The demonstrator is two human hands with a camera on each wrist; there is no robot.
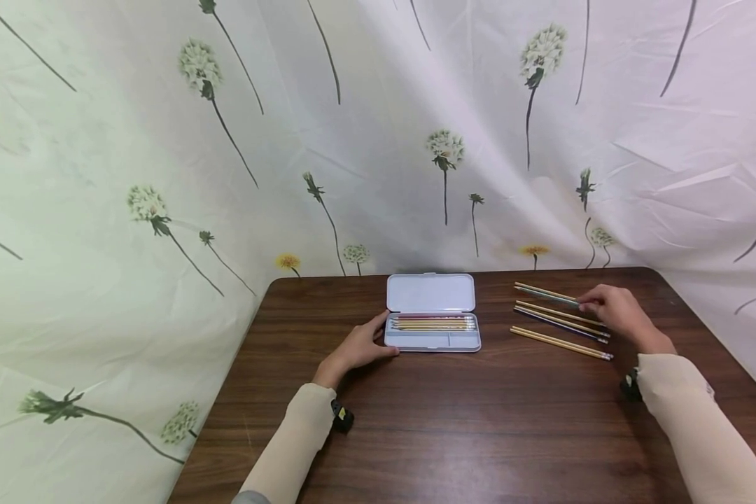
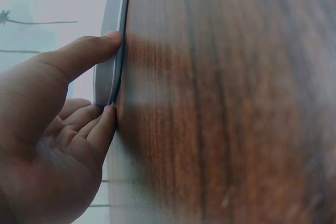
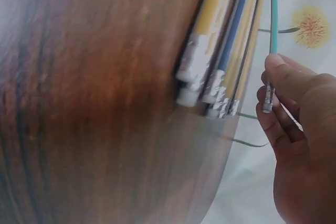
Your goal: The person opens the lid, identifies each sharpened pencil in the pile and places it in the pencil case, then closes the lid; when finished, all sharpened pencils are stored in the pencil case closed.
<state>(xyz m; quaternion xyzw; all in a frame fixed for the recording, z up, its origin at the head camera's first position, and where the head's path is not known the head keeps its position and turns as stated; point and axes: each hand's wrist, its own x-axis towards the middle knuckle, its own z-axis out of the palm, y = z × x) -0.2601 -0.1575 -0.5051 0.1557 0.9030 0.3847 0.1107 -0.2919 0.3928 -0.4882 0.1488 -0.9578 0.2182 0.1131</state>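
An open white pencil case (image 1: 416, 341) lies on the table with its lid (image 1: 431, 292) tipped back. Several pencils, yellow ones (image 1: 431, 323) and a dark red one (image 1: 428, 317), lie in its rear compartment. My left hand (image 1: 358, 344) holds the case at its left end, thumb against the front side and fingers at the end, as the left wrist view shows. At the right, my right hand (image 1: 620, 311) pinches a green pencil (image 3: 274, 19) near its eraser end, between thumb and fingers. Loose yellow pencils (image 1: 561, 343) and a dark blue pencil (image 1: 557, 324) lie beside that hand.
The brown wooden table (image 1: 479, 420) ends at the back against a white cloth (image 1: 365, 140) printed with dandelions. The front compartment of the case has a small divider. A dark wrist device (image 1: 342, 416) sits on the left forearm, another (image 1: 630, 386) on the right.
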